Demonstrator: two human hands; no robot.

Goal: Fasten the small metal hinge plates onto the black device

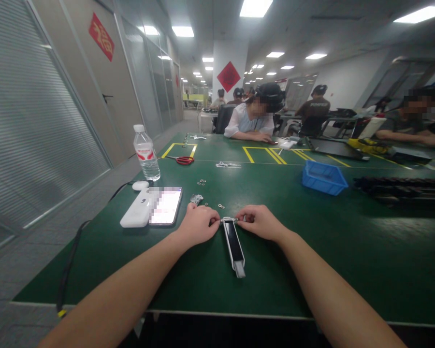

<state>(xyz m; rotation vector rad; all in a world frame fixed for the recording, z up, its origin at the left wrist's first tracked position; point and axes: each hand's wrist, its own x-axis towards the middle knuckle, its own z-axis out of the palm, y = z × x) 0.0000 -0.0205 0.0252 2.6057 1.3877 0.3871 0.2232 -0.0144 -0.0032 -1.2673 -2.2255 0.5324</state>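
Note:
A long narrow device with a white frame and black face (234, 240) lies on the green table between my forearms, a grey tab at its near end. Across its far end runs a thin metal rod (229, 220). My left hand (200, 224) pinches the rod's left end, and my right hand (260, 222) pinches its right end. Just beyond my left hand is a small metal bracket (196, 198). Small rings or nuts (221, 206) lie past the device, with several more farther off.
At left are a water bottle (146, 153), a white power bank (136, 209) and a lit phone (166, 206). Red-handled scissors (184, 160) lie farther back. A blue bin (324, 178) and dark equipment (402, 193) stand at right. A person (255, 116) sits across the table (188, 285).

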